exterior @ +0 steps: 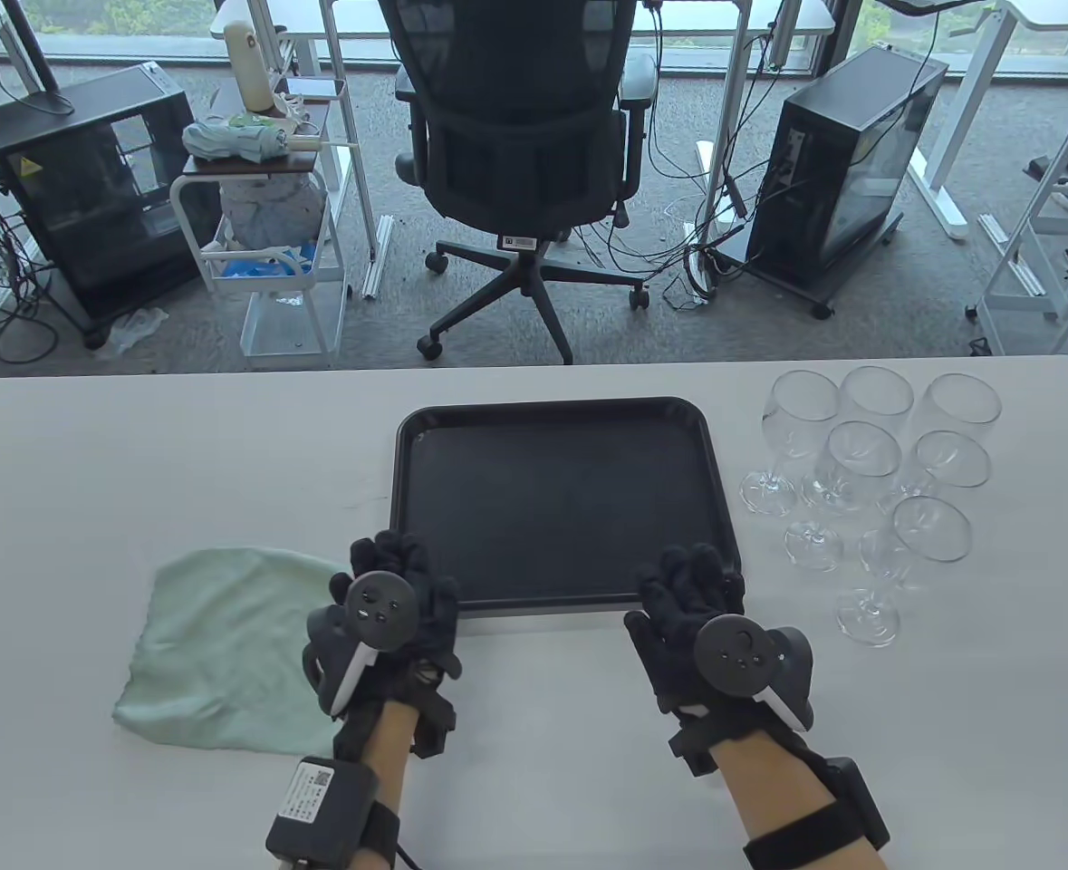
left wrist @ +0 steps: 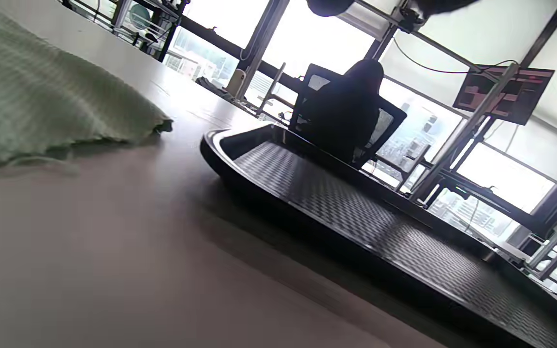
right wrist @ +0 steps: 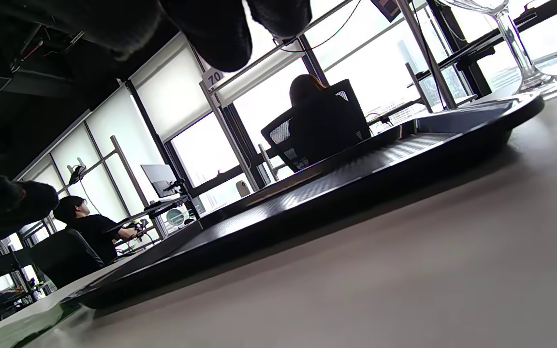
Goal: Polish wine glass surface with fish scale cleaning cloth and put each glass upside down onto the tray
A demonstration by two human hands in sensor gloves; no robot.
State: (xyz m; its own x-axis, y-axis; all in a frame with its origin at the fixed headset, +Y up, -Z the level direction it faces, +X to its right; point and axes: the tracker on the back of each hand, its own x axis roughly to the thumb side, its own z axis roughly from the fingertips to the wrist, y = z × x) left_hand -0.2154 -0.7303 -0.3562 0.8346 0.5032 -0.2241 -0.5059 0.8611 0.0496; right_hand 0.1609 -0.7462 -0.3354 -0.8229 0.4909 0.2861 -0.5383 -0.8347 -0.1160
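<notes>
A black tray (exterior: 425,426) lies in the middle of the white table, with nothing on it. Several clear wine glasses (exterior: 864,453) stand upright in a group to its right. A pale green cloth (exterior: 216,634) lies crumpled at the front left. My left hand (exterior: 398,566) hovers by the tray's front left corner, just right of the cloth, fingers loosely curled and holding nothing. My right hand (exterior: 692,580) sits at the tray's front right corner, also holding nothing. The left wrist view shows the cloth (left wrist: 41,101) and the tray (left wrist: 356,203); the right wrist view shows the tray (right wrist: 356,179) and one glass stem (right wrist: 520,53).
Beyond the table's far edge stand an office chair (exterior: 524,136), a small cart (exterior: 271,227) and two computer cases on the floor. Bare table surface (exterior: 552,725) lies between my hands and in front of the tray.
</notes>
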